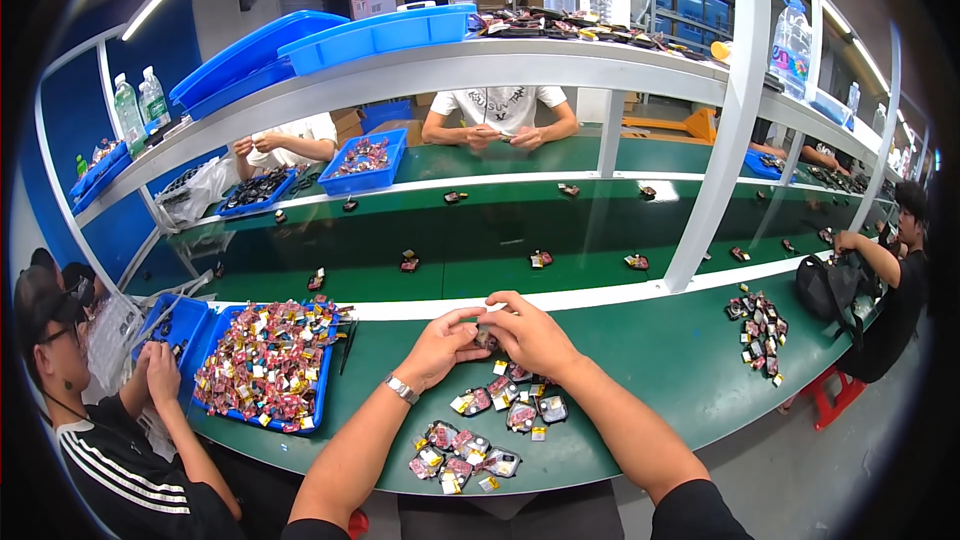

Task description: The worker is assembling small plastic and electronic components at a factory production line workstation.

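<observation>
Pinching a small part [486,339] between them, the left hand [442,348] and right hand [535,340] meet right of the heaped blue tray [325,387]; fingers hide the part's long axis, neither hand clearly nearer.

we have room to pass a hand over the green tabletop [650,380] right of our right forearm [630,425], as far as the pile of parts [762,337] near the backpack [830,288]. left of our left forearm [352,445] the gap is narrower, hemmed by the heaped blue tray [325,380] and a thin dark tool [348,348] just beside it. between our forearms, two clusters of parts, the farther [518,402] and the nearer [462,457], obstruct a low sweep. ahead, the white rail [610,294] crosses our reach, a slanted post [718,130] interrupts the right side, and the shelf [560,60] limits upward passage.
</observation>
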Demonstrator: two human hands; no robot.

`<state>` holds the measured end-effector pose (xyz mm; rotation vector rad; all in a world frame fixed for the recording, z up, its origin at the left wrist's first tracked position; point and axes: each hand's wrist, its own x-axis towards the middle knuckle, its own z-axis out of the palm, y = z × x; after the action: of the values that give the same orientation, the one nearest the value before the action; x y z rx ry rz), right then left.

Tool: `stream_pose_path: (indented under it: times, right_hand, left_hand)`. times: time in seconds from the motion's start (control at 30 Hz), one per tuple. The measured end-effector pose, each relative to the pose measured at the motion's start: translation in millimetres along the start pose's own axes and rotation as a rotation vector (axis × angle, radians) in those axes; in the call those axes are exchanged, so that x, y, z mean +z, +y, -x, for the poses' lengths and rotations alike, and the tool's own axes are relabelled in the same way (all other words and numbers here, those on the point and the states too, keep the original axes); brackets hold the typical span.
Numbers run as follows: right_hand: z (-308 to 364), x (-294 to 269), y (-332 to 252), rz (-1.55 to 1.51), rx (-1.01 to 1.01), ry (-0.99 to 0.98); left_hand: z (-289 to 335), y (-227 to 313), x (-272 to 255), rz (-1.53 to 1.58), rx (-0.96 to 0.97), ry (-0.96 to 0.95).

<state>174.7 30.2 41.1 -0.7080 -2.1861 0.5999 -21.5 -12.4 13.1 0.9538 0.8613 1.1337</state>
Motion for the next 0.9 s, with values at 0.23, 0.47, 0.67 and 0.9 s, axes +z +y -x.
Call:
stream_pose_path:
  times: [0.23,0.47,0.67,0.9]
  right_hand:
    - [2,-8,11,0.102,-0.154,-0.147]
    - [0,-2,12,0.108,-0.094,-0.116]
    - [2,6,16,0.112,-0.079,-0.013]
    - [3,10,17,0.098,-0.032,-0.035]
  left_hand:
    - [-1,-2,2,0.007,0.059,0.033]
    - [-2,-5,2,0.002,0.023,-0.036]
    - [-2,-4,1,-0.086,0.05,-0.096]
    - [-2,-6,4,-0.157,0.057,-0.073]
